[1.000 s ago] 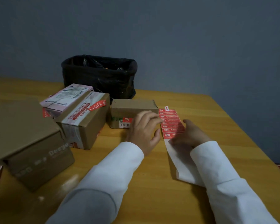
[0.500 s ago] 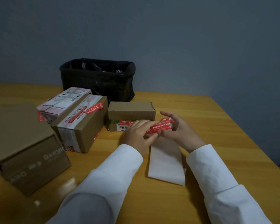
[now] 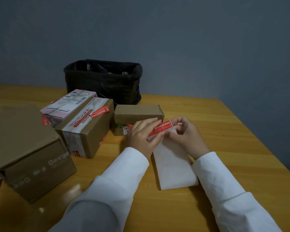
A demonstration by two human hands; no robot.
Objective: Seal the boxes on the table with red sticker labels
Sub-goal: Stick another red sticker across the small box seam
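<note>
Red sticker label [image 3: 161, 128] held between both hands above the white backing sheet [image 3: 172, 168], just in front of the small brown box [image 3: 138, 113] mid-tabletop. Left hand [image 3: 141, 136] pinches the label's left end, fingers curled over it; right hand [image 3: 186, 133] grips the top of the backing sheet and the label's right end, fingers curled. Likely peeling: the sheet's lower end lies on the tabletop while its top is lifted, so the label can come off clean. Small brown box sits closest, probably next to seal; a red strip already shows on its front face. Taped box [image 3: 89, 129] to its left carries a red label on top; pink box [image 3: 69, 104] beside it has one at its left edge. Large brown box [image 3: 28, 153] at the near left edge, flap looks raised. Black bin [image 3: 104, 81] with liner at the far edge against the wall. Yellow wooden table [image 3: 224, 131], glossy, dim light; plain grey-blue wall [image 3: 191, 39] behind. White sleeves on both arms.
</note>
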